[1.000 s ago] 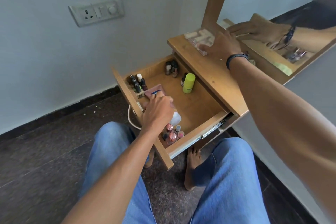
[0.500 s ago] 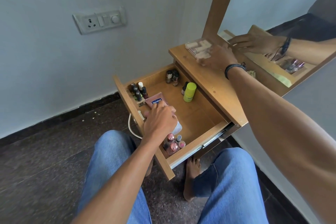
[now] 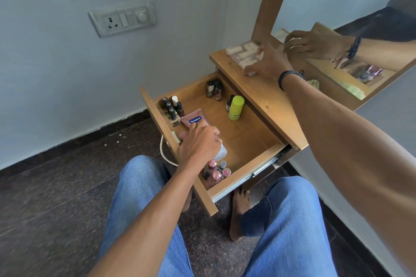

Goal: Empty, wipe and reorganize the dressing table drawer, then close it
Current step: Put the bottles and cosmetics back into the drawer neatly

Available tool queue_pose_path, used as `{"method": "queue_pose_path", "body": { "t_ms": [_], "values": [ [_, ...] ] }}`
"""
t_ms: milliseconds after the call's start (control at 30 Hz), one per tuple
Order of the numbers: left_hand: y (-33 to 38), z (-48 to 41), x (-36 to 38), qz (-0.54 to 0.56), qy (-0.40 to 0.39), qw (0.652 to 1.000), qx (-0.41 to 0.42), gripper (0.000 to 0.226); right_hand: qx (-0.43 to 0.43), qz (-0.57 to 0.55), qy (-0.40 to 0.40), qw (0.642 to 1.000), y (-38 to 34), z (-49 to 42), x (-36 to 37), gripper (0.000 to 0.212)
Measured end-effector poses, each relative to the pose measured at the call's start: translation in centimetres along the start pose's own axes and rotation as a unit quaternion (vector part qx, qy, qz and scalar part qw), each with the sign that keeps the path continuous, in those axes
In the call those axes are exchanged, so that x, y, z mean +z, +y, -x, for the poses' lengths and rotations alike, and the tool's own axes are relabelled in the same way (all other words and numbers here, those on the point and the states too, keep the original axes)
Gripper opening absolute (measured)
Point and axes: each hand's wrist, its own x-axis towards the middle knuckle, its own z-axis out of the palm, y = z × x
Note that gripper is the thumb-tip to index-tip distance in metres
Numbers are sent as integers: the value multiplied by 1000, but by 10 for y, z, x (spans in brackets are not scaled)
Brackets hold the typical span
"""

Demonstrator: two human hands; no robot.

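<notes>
We find small pink bottles (image 3: 215,174) in the nearest corner of the open drawer (image 3: 245,175). Just beyond them, our left hand (image 3: 200,141) curls its fingers round the pink Vaseline tube (image 3: 193,119), which lies inside the drawer. Dark nail polish bottles (image 3: 171,105) and a yellow-green bottle (image 3: 236,108) stand farther back. On the tabletop (image 3: 270,108), our right hand (image 3: 270,63) grips a clear case (image 3: 240,53).

A light brown, wood-grained drawer (image 3: 252,141) is shown. Inside are seen a lime-green bottle (image 3: 236,108), a dusty pink tube (image 3: 191,119) marked with a blue label, nail polish bottles (image 3: 171,108) capped in black and white, and pink bottles (image 3: 215,174). A clear case (image 3: 242,53) is filled with cream-white pieces. Blue denim jeans (image 3: 144,191) are seen against a dark speckled floor (image 3: 49,198). A black wristband (image 3: 289,76) is worn. The wall (image 3: 56,63) is painted pale grey-blue.
</notes>
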Motion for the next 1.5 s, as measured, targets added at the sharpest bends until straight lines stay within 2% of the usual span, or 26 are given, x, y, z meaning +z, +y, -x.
{"method": "queue_pose_path", "body": {
  "t_ms": [200, 300, 433, 667, 767, 933, 1067, 1233, 1400, 1500],
  "values": [
    [-2, -1, 2, 1, 8, 1000, 11, 32, -15, 2, 9, 1000, -3, 1, 7, 84],
    [-3, -1, 2, 3, -19, 999, 38, 44, -14, 9, 32, 999, -5, 6, 8, 88],
    [-4, -1, 0, 7, -32, 998, 55, 55, -42, 10, 86, 995, -13, 22, 9, 83],
    [-6, -1, 1, 4, -30, 998, 54, 56, -99, -21, 158, 982, -35, 87, 8, 73],
    [-6, -1, 0, 7, -23, 998, 51, 54, -119, -9, 184, 976, -35, 132, 13, 75],
    [-2, 1, -2, -2, -11, 999, 36, 49, -106, 7, 172, 979, -22, 196, 29, 72],
    [-3, -1, -1, 25, -20, 999, 29, 43, -86, 26, 157, 984, -8, 228, 41, 78],
    [-3, -1, 2, 0, -19, 1000, 24, 42, -65, 55, 130, 988, 8, 245, 56, 77],
    [-2, -2, 4, -12, -5, 999, 30, 40, -75, 120, 152, 978, 12, 251, 68, 77],
    [-3, -2, 6, -3, -1, 1000, 27, 31, -71, 141, 138, 978, 12, 256, 76, 75]
  ]
}}
